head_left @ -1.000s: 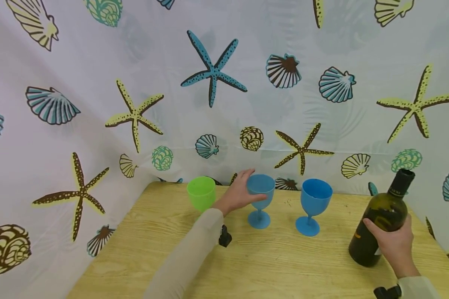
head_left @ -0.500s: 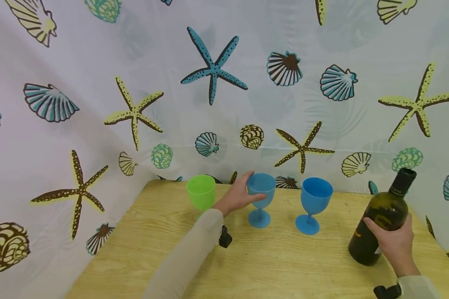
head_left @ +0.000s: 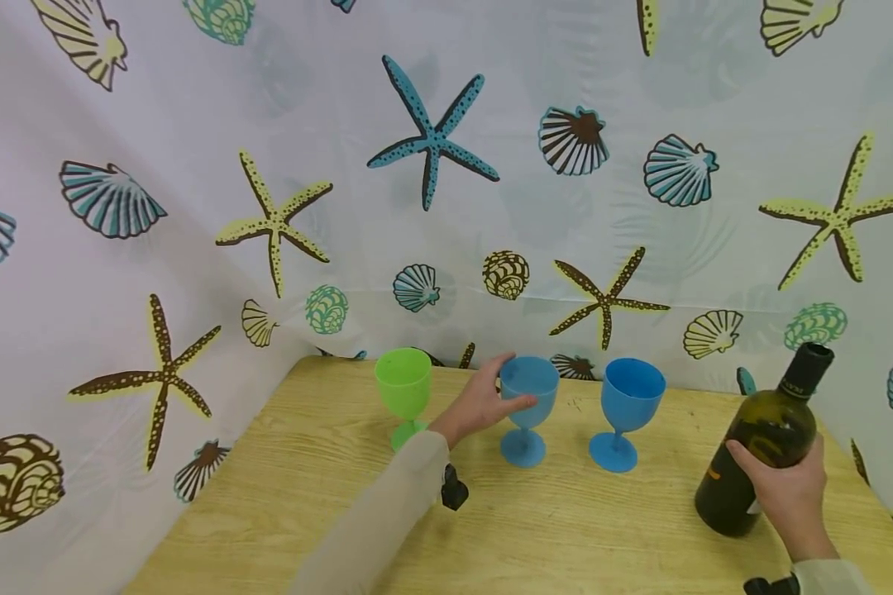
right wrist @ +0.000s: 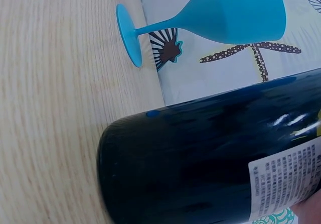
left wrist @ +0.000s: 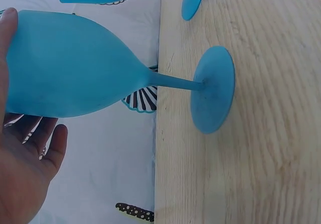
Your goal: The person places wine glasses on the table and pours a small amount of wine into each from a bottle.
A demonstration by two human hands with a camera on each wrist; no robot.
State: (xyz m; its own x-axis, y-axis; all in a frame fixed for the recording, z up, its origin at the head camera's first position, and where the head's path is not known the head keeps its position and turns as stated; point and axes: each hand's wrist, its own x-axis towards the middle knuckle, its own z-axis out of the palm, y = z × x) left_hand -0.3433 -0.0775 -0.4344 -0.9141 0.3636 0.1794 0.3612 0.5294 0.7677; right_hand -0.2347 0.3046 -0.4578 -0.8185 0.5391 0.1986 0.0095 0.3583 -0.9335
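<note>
My left hand (head_left: 484, 397) grips the bowl of the middle goblet, a light blue plastic goblet (head_left: 530, 387), from its left side. The thumb lies across the front, and the other fingers reach behind the bowl. In the left wrist view this goblet (left wrist: 75, 63) has its round foot at the tabletop. At the right my right hand (head_left: 787, 487) holds a dark wine bottle (head_left: 752, 471) around its body, thumb at the front. The bottle (right wrist: 190, 169) shows a white printed label in the right wrist view, its base close to the table.
Left of the middle goblet stands a green goblet (head_left: 403, 384), its foot partly behind the left forearm. A second blue goblet (head_left: 632, 392) stands between the middle one and the bottle. The wooden table (head_left: 551, 529) ends at a white curtain (head_left: 446, 248) with starfish and shells.
The middle goblet, with my left hand on it, has shifted slightly right and toward me. The bottle and the other goblets stay in place; the head view has tilted a little.
</note>
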